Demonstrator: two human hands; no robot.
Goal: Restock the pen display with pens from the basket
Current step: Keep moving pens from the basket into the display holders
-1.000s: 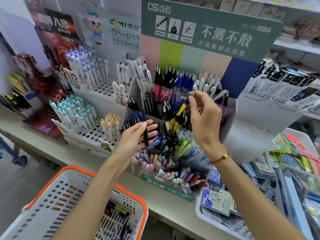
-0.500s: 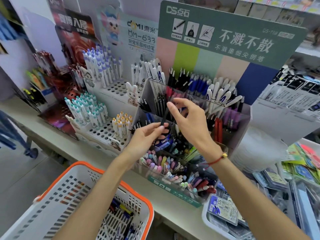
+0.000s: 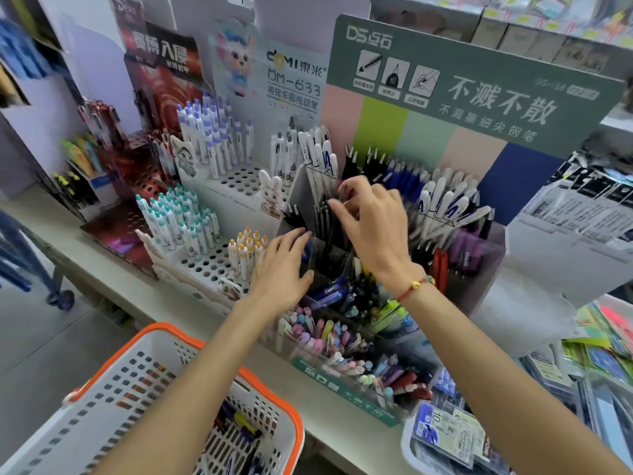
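The clear tiered pen display (image 3: pixel 297 192) stands on the shelf, its compartments packed with pens. My right hand (image 3: pixel 371 224) reaches into the upper left compartment and pinches a black pen (image 3: pixel 324 204) among other dark pens there. My left hand (image 3: pixel 282 269) lies just below and to the left; its straight fingers touch the front edge of that compartment and hold nothing. The white basket (image 3: pixel 164 329) with an orange rim sits at the lower left, with several pens (image 3: pixel 239 421) lying in its bottom.
A white holed stand (image 3: pixel 205 265) left of the display holds teal-capped pens (image 3: pixel 178 217) and yellow-capped ones. Behind rise a green sign board (image 3: pixel 479 97) and purple-capped pens (image 3: pixel 209 132). A white tray of packets (image 3: pixel 445 437) sits at the lower right on the shelf (image 3: pixel 137 289).
My right hand took the black pen from my left hand and carried it left into the upper left compartment. My left hand let go and opened against the compartment's edge.
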